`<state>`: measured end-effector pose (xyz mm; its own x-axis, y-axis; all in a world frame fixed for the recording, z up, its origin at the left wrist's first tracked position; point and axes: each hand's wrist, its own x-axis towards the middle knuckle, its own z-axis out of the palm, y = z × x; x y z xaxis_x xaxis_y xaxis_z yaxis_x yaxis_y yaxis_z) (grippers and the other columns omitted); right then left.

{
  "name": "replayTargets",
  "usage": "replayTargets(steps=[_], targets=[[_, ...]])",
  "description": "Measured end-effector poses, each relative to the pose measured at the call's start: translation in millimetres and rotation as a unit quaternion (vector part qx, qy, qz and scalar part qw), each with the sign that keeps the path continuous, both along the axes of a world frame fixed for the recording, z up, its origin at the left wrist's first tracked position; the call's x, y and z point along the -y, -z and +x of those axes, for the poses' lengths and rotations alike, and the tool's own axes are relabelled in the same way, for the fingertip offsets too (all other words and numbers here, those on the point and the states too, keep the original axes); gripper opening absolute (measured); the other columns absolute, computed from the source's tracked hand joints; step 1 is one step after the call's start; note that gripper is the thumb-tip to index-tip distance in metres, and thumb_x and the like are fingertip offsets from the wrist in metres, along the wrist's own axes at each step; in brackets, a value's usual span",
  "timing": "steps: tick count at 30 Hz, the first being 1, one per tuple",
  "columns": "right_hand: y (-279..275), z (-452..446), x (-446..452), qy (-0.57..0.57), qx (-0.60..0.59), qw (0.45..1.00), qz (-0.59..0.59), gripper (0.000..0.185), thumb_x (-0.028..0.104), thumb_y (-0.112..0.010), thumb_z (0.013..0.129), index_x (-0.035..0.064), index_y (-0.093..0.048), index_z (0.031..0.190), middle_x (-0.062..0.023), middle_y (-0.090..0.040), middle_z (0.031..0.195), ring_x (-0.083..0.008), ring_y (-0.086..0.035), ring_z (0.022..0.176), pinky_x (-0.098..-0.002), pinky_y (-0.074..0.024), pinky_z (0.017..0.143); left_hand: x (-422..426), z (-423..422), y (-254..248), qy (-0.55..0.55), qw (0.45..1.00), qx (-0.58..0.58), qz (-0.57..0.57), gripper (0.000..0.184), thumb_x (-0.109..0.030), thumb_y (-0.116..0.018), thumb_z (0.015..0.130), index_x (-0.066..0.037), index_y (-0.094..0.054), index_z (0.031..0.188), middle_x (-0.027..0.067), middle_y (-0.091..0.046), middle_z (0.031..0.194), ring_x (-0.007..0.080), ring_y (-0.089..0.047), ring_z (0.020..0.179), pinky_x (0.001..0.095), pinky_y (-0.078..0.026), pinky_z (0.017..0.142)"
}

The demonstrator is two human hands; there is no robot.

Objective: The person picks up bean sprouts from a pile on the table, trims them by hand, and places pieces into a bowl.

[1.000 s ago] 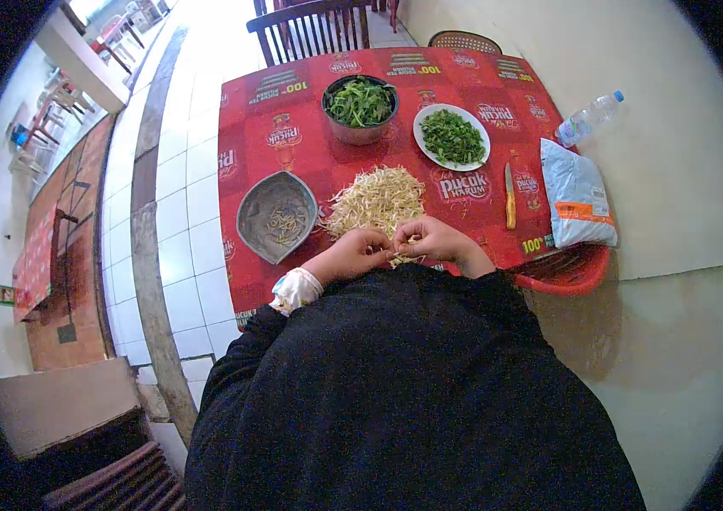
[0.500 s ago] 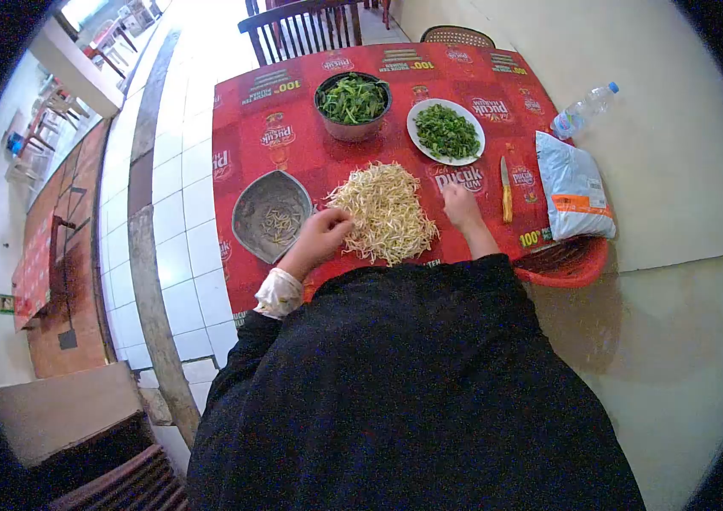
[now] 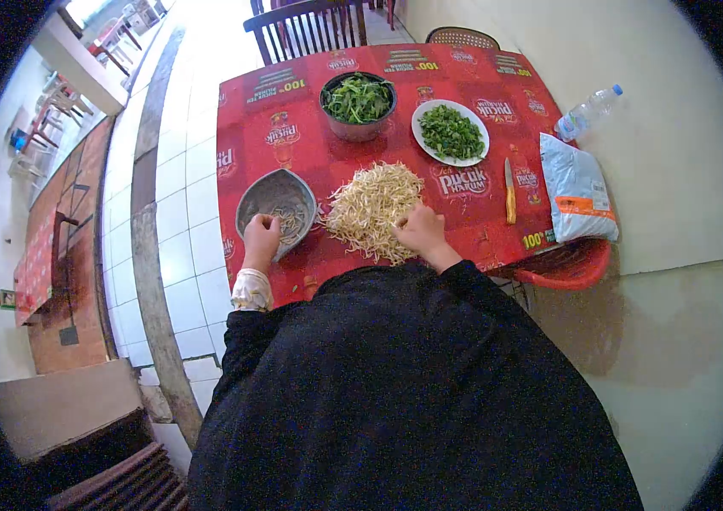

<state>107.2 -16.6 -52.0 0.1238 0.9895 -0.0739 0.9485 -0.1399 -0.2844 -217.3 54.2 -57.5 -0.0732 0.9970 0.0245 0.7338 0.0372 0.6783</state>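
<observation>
A heap of pale bean sprouts (image 3: 371, 204) lies on the red tablecloth in front of me. At its right edge is my right hand (image 3: 426, 232), fingers closed in a pinch against the sprouts; what they grip is too small to make out. My left hand (image 3: 262, 236) is over the near-left rim of a grey bowl (image 3: 251, 201), its fingertips pressed together. Anything between them is hidden. A few sprouts and bits (image 3: 290, 223) lie in the bottom of this bowl.
Beyond the heap stand a pot of leafy greens (image 3: 356, 130) and a white plate (image 3: 485, 136) of chopped greens. To the right are a knife (image 3: 510, 200), a grey plastic package (image 3: 578, 183), a water bottle (image 3: 587, 115) and a red basket (image 3: 578, 266). A wooden chair (image 3: 306, 32) stands at the far edge.
My left hand has moved left from the sprouts to the grey bowl. My right hand has come left and nearer, from the bare cloth to the heap's right edge.
</observation>
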Motion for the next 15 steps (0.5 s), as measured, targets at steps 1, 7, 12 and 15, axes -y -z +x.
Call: replayTargets(steps=[1, 7, 12, 15], targets=[[2.3, -3.7, 0.9, -0.004, 0.006, 1.000, 0.005, 0.018, 0.032, -0.063, 0.067, 0.0159, -0.069, 0.073, -0.0103, -0.054, 0.092, -0.0277, -0.054, 0.091, -0.0483, -0.0421, 0.072, -0.5, 2.3, 0.3, 0.001, 1.000, 0.003, -0.001, 0.022, -0.021, -0.062, 0.076, 0.000, -0.061, 0.081, 0.0161, -0.062, 0.075, 0.0271, -0.061, 0.070, 0.0355, -0.046, 0.066], [4.5, -4.7, -5.1, 0.038, -0.026, 0.998, -0.038, 0.016, 0.031, -0.065, 0.065, 0.0158, -0.068, 0.070, -0.0103, -0.055, 0.091, -0.0281, -0.055, 0.089, -0.0480, -0.0424, 0.071, 14.6, 40.2, -16.9, 0.065, 0.995, 0.050, 0.049, 0.020, -0.018, -0.062, 0.075, -0.001, -0.061, 0.085, 0.0131, -0.061, 0.078, 0.0247, -0.060, 0.073, 0.0340, -0.047, 0.067], [7.1, 2.4, -2.5, 0.056, -0.194, 0.979, 0.018, 0.020, 0.029, -0.070, 0.061, 0.0107, -0.067, 0.069, -0.0103, -0.062, 0.082, -0.0243, -0.060, 0.076, -0.0377, -0.0468, 0.066, 35.1, 85.5, -16.0, 0.192, 0.969, 0.153, -0.004, 0.022, -0.020, -0.061, 0.077, -0.003, -0.063, 0.090, 0.0122, -0.064, 0.079, 0.0206, -0.061, 0.071, 0.0314, -0.048, 0.066], [-18.3, -4.6, 1.4, 0.118, -0.281, 0.950, -0.064, 0.023, 0.024, -0.073, 0.062, 0.0042, -0.067, 0.071, -0.0098, -0.065, 0.077, -0.0162, -0.061, 0.068, -0.0287, -0.0471, 0.062, 43.6, 109.1, -20.1, 0.260, 0.945, 0.181, -0.079, 0.025, -0.022, -0.060, 0.079, -0.003, -0.063, 0.095, 0.0121, -0.065, 0.081, 0.0178, -0.061, 0.070, 0.0298, -0.048, 0.065]])
